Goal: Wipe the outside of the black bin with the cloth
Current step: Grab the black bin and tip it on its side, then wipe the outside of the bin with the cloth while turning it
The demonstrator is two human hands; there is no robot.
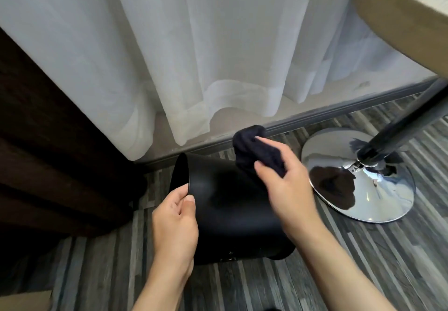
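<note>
Head: glossy black bin [232, 204] tipped sideways

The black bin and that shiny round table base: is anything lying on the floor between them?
No. In the head view only bare striped floor separates the black bin from the chrome base; the right hand with the cloth hangs above that gap.

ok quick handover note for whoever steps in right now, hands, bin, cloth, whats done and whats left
Left hand: gripping the rim of the black bin, which is tipped on its side, opening to the left.
Right hand: holding the dark cloth, bunched against the bin's upper far side.
The bin sits over the wood-pattern floor, beside the chrome table base.
Done: cannot tell how much has been wiped.
Left: wipe around the rest of the outside.
</note>
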